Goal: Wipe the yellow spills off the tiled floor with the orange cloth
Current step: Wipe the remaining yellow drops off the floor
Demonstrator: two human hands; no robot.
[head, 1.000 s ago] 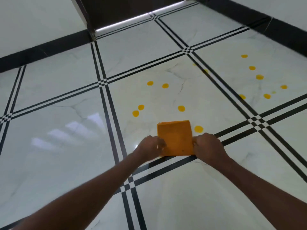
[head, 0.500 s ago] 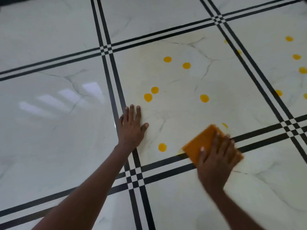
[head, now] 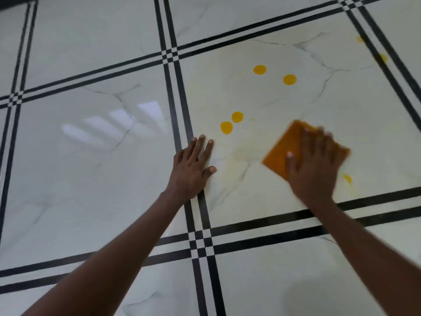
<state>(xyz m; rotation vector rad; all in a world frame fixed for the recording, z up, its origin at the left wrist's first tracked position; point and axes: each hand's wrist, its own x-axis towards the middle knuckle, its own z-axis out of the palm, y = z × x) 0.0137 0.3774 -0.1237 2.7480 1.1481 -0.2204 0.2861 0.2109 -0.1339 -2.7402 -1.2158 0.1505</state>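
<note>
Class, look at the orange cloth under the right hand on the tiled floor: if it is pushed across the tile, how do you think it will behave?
The orange cloth lies flat under the right hand, so it is probably soft and limp. The tiled floor is glossy, so it should slide easily. Without pressure it might bunch or skip over the yellow spots.

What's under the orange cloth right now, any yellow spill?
Cannot tell. The right hand presses flat on the orange cloth, which covers the floor tile beneath. Only a pale yellow smear beside it and a streak past it show.
</note>
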